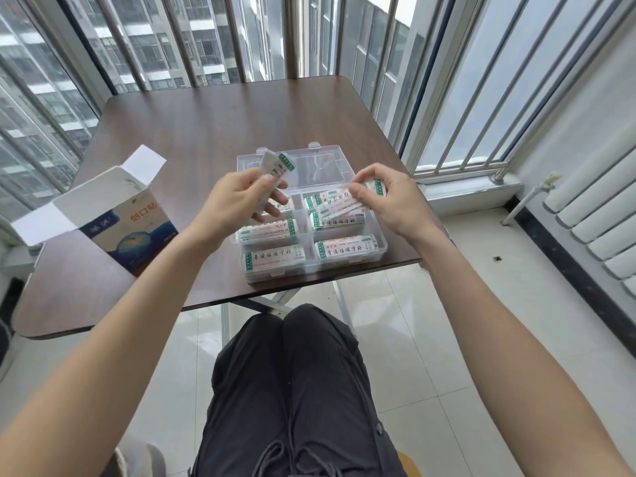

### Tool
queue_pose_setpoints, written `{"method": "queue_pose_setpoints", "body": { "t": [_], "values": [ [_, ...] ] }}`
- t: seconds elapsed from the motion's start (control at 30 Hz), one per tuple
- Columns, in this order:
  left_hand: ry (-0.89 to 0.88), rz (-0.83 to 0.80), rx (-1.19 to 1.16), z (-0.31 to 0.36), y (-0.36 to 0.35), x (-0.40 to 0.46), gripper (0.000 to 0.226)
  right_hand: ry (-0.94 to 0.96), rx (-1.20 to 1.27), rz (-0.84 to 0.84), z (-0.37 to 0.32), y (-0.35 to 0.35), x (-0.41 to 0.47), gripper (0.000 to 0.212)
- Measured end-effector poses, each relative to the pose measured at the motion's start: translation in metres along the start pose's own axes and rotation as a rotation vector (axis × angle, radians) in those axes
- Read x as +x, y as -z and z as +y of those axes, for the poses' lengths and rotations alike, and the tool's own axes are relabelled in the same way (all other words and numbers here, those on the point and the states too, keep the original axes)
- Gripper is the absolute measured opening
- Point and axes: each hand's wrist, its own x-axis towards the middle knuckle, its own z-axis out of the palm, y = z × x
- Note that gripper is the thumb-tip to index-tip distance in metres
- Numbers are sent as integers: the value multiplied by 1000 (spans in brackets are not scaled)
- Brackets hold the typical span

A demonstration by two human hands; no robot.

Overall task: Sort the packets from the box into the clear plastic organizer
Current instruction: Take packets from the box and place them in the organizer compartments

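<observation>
A clear plastic organizer [378,251] sits at the table's near edge, its compartments holding stacks of white packets with green ends [346,246]. My left hand [237,201] holds a small bundle of packets [277,163] upright above the organizer's left side. My right hand [389,197] pinches a few packets [335,204] over the upper right compartments. The opened blue and white cardboard box [137,228] stands to the left of the organizer, flaps up.
The brown table [206,125] stands against barred windows. A white radiator [599,222] is on the right wall. My legs in dark trousers [292,390] are below the table edge, over a tiled floor.
</observation>
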Motion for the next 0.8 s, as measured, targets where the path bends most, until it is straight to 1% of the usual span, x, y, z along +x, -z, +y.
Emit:
{"method": "queue_pose_setpoints", "body": {
  "t": [0.07, 0.1, 0.23, 0.37, 0.5, 0.63, 0.8],
  "values": [
    [-1, 0, 22, 1, 0, 4, 22, 28, -153, -34, 1, -2, -2, 18],
    [-1, -8, 42, 3, -1, 5, 21, 45, -191, -57, 2, -4, -2, 18],
    [-6, -100, 126, 10, -8, 8, 17, 80, -238, -139, 3, -8, 2, 15],
    [-5, -130, 134, 11, -10, 11, 14, 137, -305, -193, 0, -9, 3, 13],
    [10, -152, 98, 9, -12, 13, 11, 138, -355, -170, -3, -10, 1, 12],
    [16, -144, 78, 9, -14, 14, 11, 77, -308, -148, -5, -7, -3, 15],
    [5, -125, 96, 8, -15, 14, 14, 140, -361, -78, -10, -2, -8, 21]
  ]
}}
